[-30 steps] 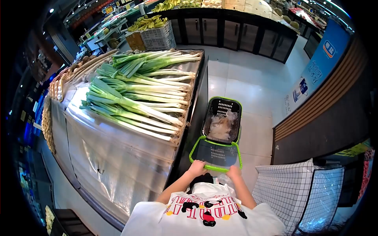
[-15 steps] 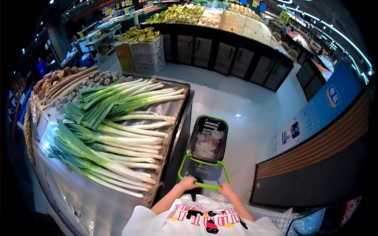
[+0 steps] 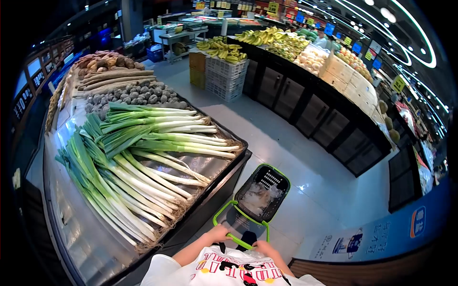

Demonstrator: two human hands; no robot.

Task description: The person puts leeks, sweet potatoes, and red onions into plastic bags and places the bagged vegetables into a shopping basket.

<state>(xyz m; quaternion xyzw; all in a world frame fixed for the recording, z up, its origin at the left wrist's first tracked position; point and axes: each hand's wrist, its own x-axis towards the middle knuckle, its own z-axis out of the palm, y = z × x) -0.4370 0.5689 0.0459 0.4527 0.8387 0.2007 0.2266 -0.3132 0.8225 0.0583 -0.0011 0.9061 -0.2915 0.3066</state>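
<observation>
A black shopping basket [image 3: 278, 205] with a green rim hangs in front of my body, tilted away from me. Its green handle [image 3: 237, 240] runs between my two hands. My left hand [image 3: 220, 233] is closed around the handle's left side. On the right side, my right hand [image 3: 262, 247] grips the same handle, its fingers partly hidden. Clear plastic bags [image 3: 260, 198] lie in the basket, with something brownish inside that I cannot make out. To my left, long leeks [image 3: 143, 178] with green tops and rooty white ends are spread on a display table.
Behind the leeks lie dark round root vegetables [image 3: 138, 94] and long brown roots [image 3: 117, 78]. Bananas [image 3: 222, 50] top stacked white crates [image 3: 225, 76] ahead. A dark fruit counter [image 3: 315, 114] curves along the right. A blue advertising panel [image 3: 372, 238] stands at lower right.
My view has swung to the right edge downward, so the stands appear rotated and shifted. The basket sits lower in view, beside the leek table's corner. Both hands keep their grip.
</observation>
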